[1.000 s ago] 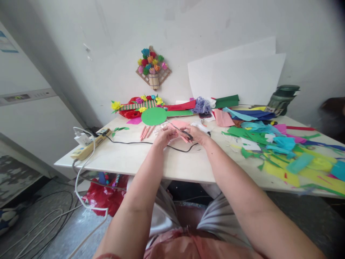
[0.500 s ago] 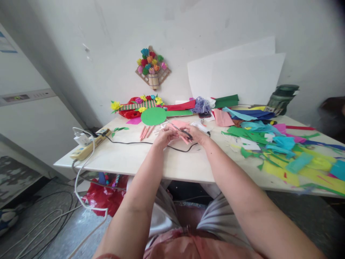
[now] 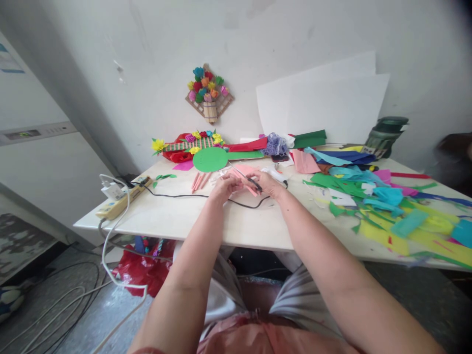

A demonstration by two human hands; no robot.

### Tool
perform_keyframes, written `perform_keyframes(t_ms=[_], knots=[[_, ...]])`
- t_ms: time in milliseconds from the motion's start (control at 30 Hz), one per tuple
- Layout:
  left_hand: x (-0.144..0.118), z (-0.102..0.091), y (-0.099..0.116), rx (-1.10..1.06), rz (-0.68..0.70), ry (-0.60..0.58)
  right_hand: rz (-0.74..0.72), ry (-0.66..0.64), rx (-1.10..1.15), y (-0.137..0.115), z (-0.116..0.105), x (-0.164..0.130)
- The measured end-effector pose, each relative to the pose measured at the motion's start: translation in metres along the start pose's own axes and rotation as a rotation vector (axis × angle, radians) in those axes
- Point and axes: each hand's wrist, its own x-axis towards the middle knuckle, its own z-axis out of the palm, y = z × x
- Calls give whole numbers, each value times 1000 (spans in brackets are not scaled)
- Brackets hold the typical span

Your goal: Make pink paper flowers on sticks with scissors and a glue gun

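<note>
My right hand (image 3: 269, 183) is closed on a pair of dark-handled scissors (image 3: 255, 186), whose thin blades point away and to the left. Close beside it, my left hand (image 3: 227, 187) pinches a small pink paper strip (image 3: 251, 191), partly hidden by fingers and scissors. Behind the fingers lies a pink paper sheet (image 3: 246, 169). Several rolled pink paper sticks (image 3: 201, 181) rest to the left of my left hand. A green paper disc (image 3: 210, 160) sits just beyond them.
A black cable (image 3: 177, 195) runs under my hands from a yellow power strip (image 3: 120, 199) at the left. Coloured paper scraps (image 3: 387, 196) cover the table's right side, with a dark green bottle (image 3: 387, 136) behind. A flower-decorated woven piece (image 3: 190, 143) lies at the back.
Both hands stay in almost the same place, still on the pink strip and the scissors. Only a very slight shift of the fingers and scissors shows.
</note>
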Motion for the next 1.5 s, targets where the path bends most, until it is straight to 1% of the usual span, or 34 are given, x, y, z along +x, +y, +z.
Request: perform_keyframes(t_ms=[233,367,500,567,667,733,800,900,967,1033,1167,1233,1367,1433,1500], knots=[[3,-6,8,-105,70,130,45,68,-4,2,0,1],[5,-8,8,-161,102,200,40,96,-47,0,0,0],[8,-10,8,-220,107,314,11,118,-55,5,-2,4],[9,-10,9,-252,108,376,-6,132,-92,9,-3,7],[10,-11,11,-294,108,443,1,175,-278,14,-3,9],[10,-12,11,-308,110,467,-24,219,-483,15,-2,9],[11,-13,11,-309,107,489,-78,250,-720,14,0,7],[13,-14,7,-287,112,498,-123,255,-1005,10,3,3],[14,-14,4,-258,121,484,-111,239,-1093,7,6,2],[14,-14,2,-227,121,475,-91,211,-1114,5,8,1],[13,-12,1,-177,115,501,-86,163,-1063,6,10,2],[12,-10,1,-168,97,535,-106,149,-1027,8,10,3],[12,-8,2,-174,34,614,-148,70,-963,10,8,4],[13,-7,1,-178,23,633,-147,93,-925,11,9,5],[14,-8,1,-172,24,642,-144,166,-879,13,10,8]])
